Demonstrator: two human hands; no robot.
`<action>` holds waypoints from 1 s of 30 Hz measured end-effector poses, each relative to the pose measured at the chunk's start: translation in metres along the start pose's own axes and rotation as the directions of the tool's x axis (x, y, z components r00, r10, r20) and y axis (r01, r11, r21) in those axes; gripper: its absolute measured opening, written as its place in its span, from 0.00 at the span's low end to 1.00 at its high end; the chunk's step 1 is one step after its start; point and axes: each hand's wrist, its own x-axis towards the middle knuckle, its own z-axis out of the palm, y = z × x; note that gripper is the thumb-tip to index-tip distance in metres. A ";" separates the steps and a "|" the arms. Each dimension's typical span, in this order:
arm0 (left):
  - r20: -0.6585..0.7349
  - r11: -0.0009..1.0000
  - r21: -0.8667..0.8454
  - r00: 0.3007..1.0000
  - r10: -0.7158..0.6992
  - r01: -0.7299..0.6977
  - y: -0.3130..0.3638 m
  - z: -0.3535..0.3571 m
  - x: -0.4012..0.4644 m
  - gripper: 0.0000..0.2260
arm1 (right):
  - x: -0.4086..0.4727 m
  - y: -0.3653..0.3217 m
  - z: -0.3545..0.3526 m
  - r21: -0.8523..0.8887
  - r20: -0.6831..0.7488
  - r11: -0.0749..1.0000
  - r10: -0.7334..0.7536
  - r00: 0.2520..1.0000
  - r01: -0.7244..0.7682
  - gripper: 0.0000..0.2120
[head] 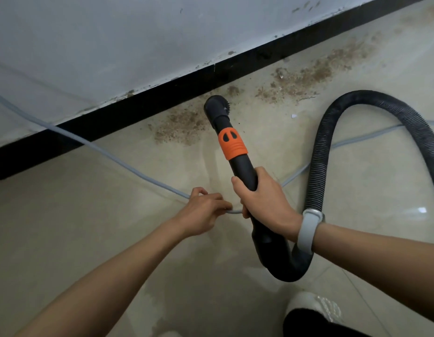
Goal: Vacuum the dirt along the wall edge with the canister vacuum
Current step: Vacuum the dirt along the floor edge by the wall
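Observation:
My right hand (262, 198) grips the black vacuum wand (242, 166), which has an orange collar (231, 144). The round brush nozzle (217, 105) sits on the floor against the black baseboard (138, 110). Brown dirt (179, 127) lies left of the nozzle, and more dirt (308, 76) spreads to the right along the wall. My left hand (206, 207) pinches a thin grey cable (101, 149) just left of the wand. The ribbed black hose (323, 147) loops from the wand's rear up and off to the right.
The grey cable runs across the beige tiled floor (65, 227) from the left wall area, past my hands, to the right edge. A white and black shoe (313, 312) shows at the bottom right. The grey wall (113, 45) rises above the baseboard.

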 end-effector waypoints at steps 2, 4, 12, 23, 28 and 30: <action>0.085 0.998 0.042 0.996 0.038 -0.042 0.003 0.001 -0.011 0.13 | -0.003 -0.004 0.003 0.011 0.039 0.999 0.036 0.999 -0.036 0.10; 0.183 0.996 0.061 0.982 0.050 -0.062 0.003 0.000 -0.022 0.13 | -0.007 -0.009 0.004 0.054 0.077 0.993 0.100 0.992 -0.104 0.09; 0.276 0.995 0.103 0.960 -0.035 0.006 -0.028 0.020 -0.071 0.13 | -0.026 -0.009 0.021 -0.039 0.161 0.994 0.109 0.981 -0.104 0.13; -0.148 0.995 0.079 0.988 -0.046 0.058 -0.054 0.040 -0.113 0.09 | -0.013 0.022 0.002 -0.489 0.273 0.838 -0.114 0.955 0.240 0.15; -0.160 0.991 0.112 0.986 -0.052 0.071 -0.054 0.035 -0.112 0.11 | -0.012 0.035 0.003 -0.533 0.224 0.825 -0.078 0.971 0.189 0.12; -0.177 0.989 0.111 0.981 -0.076 0.097 -0.052 0.036 -0.112 0.09 | -0.013 0.033 0.012 -0.563 0.239 0.800 -0.084 0.967 0.208 0.11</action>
